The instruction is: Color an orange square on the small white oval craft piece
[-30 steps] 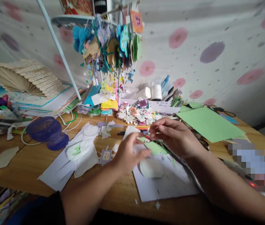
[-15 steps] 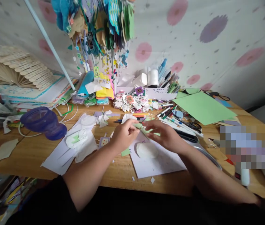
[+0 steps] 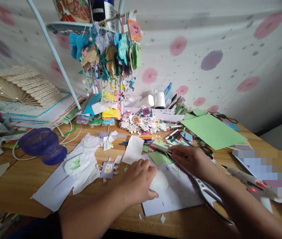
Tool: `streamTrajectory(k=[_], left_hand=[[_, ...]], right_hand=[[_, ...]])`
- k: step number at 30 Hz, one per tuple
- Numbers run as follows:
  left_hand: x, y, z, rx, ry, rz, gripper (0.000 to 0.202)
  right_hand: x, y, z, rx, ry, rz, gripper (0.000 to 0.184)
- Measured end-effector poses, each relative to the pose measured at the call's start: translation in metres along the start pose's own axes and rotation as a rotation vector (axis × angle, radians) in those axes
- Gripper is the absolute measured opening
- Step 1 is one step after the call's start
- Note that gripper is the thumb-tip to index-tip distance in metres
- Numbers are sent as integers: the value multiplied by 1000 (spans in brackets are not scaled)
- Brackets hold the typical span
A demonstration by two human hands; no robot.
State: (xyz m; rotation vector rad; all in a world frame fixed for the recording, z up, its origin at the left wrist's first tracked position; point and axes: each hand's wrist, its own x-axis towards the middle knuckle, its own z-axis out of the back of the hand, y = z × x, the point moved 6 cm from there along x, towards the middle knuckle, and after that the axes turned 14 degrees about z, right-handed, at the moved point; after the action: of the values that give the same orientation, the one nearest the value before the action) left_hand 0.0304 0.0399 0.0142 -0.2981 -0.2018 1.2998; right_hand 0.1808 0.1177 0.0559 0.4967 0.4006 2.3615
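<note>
My left hand [image 3: 142,181] is low over the paper, thumb stretched away from its bent fingers. It covers the left edge of a white rounded paper cutout [image 3: 161,180], which lies on a white sheet [image 3: 178,199]. Beyond the sheet, the fingertips of my right hand [image 3: 189,161] are closed at the end of a slim pen-like tool [image 3: 161,148] with red on it; its exact kind is unclear. A green paper piece [image 3: 159,158] lies below that tool. Silver-handled scissors or pliers [image 3: 209,192] rest under my right forearm.
A large green sheet [image 3: 214,131] lies at the back right, near a glue gun [image 3: 252,182] with a red light. Left are a purple tape dispenser [image 3: 42,146] and a purple smiling-face tag [image 3: 108,169]. Paper ornaments [image 3: 106,56] hang at the back.
Both hands were together on small green paper; now they are apart. My left hand has come down to the white cutout, my right to the pens behind. The view has tilted upward.
</note>
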Motion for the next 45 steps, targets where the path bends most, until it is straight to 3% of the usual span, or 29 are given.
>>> streamTrajectory(k=[4,7,13,20,27,33,41,45], left_hand=[[1,-1,-2,12,-6,12,41],[1,-1,-4,2,-13,10,38],[3,0,-7,5,0,0,40],[4,2,-2,-38,-16,-21,49],[19,40,13,-69,-170,187,42],[24,53,14,77,-161,258,46],[25,74,31,230,-184,421,36],[25,79,38,207,-234,432,28]], right_hand=[[39,2,3,-94,29,143,22],[69,-7,1,-196,44,171,23],[111,-26,-33,-261,162,146,24],[133,-33,-73,-335,261,97,29],[136,-45,-80,-347,328,92,23],[132,-42,-69,-336,242,78,14],[113,-55,-23,-209,40,-40,22],[104,-66,-8,-100,-45,-75,31]])
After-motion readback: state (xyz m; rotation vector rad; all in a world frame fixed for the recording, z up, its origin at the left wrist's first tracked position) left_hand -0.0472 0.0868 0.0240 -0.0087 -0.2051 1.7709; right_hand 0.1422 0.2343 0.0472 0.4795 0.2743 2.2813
